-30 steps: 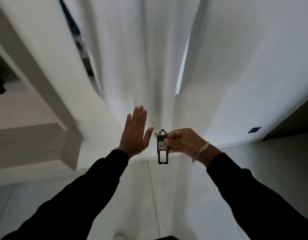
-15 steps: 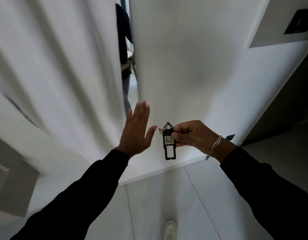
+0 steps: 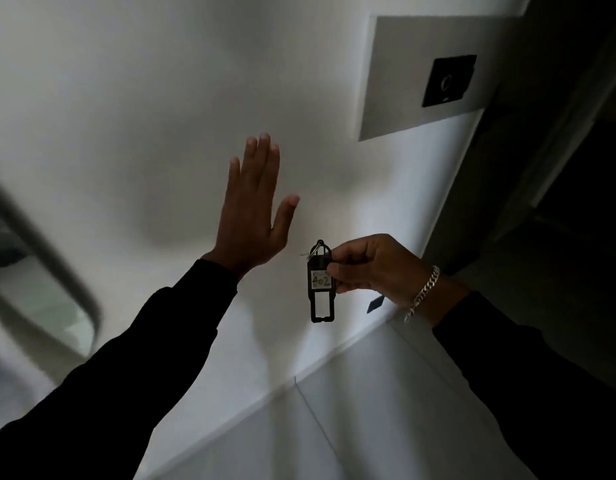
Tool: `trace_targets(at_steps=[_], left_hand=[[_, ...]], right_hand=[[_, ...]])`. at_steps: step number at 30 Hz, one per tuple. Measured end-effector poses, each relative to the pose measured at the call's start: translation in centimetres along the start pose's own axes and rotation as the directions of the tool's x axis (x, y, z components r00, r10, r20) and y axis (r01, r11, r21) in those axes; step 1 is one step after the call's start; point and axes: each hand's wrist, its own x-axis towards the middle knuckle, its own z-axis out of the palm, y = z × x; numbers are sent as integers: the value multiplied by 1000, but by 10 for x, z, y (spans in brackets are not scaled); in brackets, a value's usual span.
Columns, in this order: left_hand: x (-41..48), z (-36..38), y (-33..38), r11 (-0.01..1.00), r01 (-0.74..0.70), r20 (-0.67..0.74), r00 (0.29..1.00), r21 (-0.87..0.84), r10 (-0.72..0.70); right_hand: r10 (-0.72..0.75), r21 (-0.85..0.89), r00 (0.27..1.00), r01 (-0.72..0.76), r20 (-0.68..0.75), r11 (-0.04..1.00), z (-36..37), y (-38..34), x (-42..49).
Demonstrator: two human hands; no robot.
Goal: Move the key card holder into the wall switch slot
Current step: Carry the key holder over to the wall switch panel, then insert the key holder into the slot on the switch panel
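Observation:
My right hand [image 3: 372, 266] pinches a black key card holder [image 3: 321, 282] by its right edge. The holder hangs upright, with a white label reading 402 and a metal ring at its top. My left hand [image 3: 252, 209] is raised flat beside it on the left, fingers together and thumb out, holding nothing. A black square wall switch [image 3: 448, 80] sits on a grey panel [image 3: 396, 81] on the white wall, up and to the right of the holder. Whether the switch has a slot cannot be made out.
A dark doorway [image 3: 559, 202] opens on the right past the wall's corner. A small dark plate [image 3: 375, 304] sits low on the wall near the skirting. Pale tiled floor [image 3: 351, 427] lies below. A blurred grey frame [image 3: 39, 258] is at the left.
The view has swung to the right: the grey panel with the black switch came further into view at the upper right. Both hands keep their pose, the holder still in my right hand.

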Motion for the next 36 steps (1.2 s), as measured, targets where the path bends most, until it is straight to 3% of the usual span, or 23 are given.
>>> trace_targets(at_steps=[8, 11, 14, 18, 23, 28, 36], left_hand=[[114, 115, 68, 1000, -3, -106, 994, -22, 0], [152, 153, 103, 997, 67, -138, 988, -22, -70], [197, 178, 124, 998, 55, -181, 982, 34, -48], [256, 196, 127, 992, 50, -290, 957, 118, -14], [296, 234, 119, 974, 23, -299, 953, 226, 47], [325, 269, 103, 959, 101, -427, 904, 264, 23], [364, 295, 98, 767, 263, -448, 893, 586, 36]], right_hand=[[-50, 25, 999, 50, -4, 998, -164, -1, 31], [-35, -41, 999, 35, 6, 999, -222, -10, 41], [-33, -86, 999, 34, 13, 996, -272, -26, 56], [-87, -95, 995, 90, 39, 991, -332, -48, 83], [-165, -103, 983, 173, 77, 980, -396, -66, 122], [-210, -196, 968, 235, 142, 952, -440, -88, 166], [-446, -326, 882, 471, 152, 820, -501, -148, 232]])
